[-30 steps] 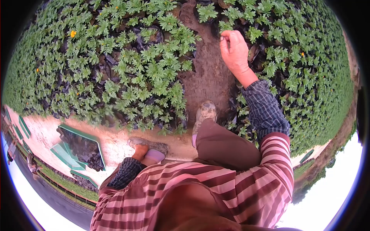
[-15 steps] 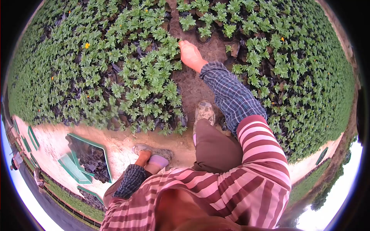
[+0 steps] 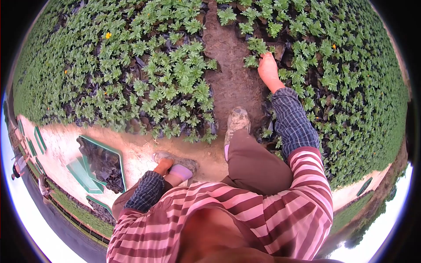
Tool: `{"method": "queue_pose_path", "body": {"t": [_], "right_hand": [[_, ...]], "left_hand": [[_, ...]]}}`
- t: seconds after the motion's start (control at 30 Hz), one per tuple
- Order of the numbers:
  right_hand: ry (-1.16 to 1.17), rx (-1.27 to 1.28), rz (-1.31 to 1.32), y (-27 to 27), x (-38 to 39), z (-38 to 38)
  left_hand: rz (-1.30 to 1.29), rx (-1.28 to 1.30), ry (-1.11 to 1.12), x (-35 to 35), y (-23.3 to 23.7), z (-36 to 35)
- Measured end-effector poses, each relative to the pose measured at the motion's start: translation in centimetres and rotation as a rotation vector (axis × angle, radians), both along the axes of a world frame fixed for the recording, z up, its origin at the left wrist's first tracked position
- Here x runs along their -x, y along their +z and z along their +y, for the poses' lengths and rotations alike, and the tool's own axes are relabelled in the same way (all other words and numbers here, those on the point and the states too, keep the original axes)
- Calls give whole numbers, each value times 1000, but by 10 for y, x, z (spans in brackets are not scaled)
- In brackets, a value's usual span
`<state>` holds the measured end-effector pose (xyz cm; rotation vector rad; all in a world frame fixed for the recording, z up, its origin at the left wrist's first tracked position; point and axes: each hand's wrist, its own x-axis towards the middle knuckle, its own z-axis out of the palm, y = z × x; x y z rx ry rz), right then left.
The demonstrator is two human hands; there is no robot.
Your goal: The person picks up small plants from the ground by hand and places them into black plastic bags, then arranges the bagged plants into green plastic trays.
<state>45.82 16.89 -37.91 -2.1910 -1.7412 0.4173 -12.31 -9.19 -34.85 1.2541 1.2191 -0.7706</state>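
My right hand reaches to the left edge of the right-hand plant bed. Its fingers are closed at the base of a leafy green seedling, whose leaves spread over the bare soil strip; the fingertips are partly hidden. A smaller leafy sprig shows just below it. Low beside my left shoe, my left hand hangs near the ankle, with its fingers too small and hidden to read. My right shoe stands on the soil strip between the beds.
Dense seedlings in dark bags fill the left bed and right bed. A brown soil path runs between them. Behind on the left, green crates, one holding dark material, lie on pale ground. People stand far left.
My right hand has moved from the left bed's edge across the path to the right bed, with a seedling now at its fingers. My left hand stays by the shoe.
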Motion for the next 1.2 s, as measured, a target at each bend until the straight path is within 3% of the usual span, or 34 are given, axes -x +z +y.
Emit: {"method": "queue_pose_path", "body": {"t": [0.03, 0.13, 0.17, 0.27, 0.43, 0.47, 0.53, 0.67, 0.73, 0.8, 0.83, 0.93, 1.07, 1.17, 1.2], "right_hand": [[112, -91, -182, 19, 7, 2], [50, -195, -155, 87, 48, 16], [133, -329, -106, 92, 57, 20], [345, -181, 231, 89, 89, 39], [562, 129, 199, 61, 127, 70], [588, 249, 155, 56, 132, 76], [563, 165, 156, 41, 140, 83], [565, 45, 72, 25, 147, 89], [556, 8, 122, 33, 145, 79], [496, 24, 170, 46, 140, 60], [441, 9, 193, 51, 136, 49], [393, -69, 270, 47, 121, 34], [419, 34, 278, 55, 119, 44], [582, 99, 114, 59, 131, 71], [579, 96, 118, 54, 137, 77]], "left_hand": [[-44, -17, -46, -1, 3, 4], [-262, -212, -538, -1, 11, 11], [-257, -213, -535, 0, 11, 10], [-262, -133, -511, 7, -4, 7], [-316, -127, -501, 12, -9, 7], [-284, -107, -450, 9, -1, 8], [-199, -58, -289, -1, 11, 13], [-202, -64, -175, -9, 7, 13], [463, 278, 915, -57, 47, 37], [424, 250, 892, -53, 48, 33], [145, 117, 530, -41, 45, 30], [-258, -46, 114, 37, -41, -25], [-45, 201, 565, 34, -36, -22], [-98, -65, -406, -7, 13, 16], [-94, -66, -410, -8, 18, 19]]}}
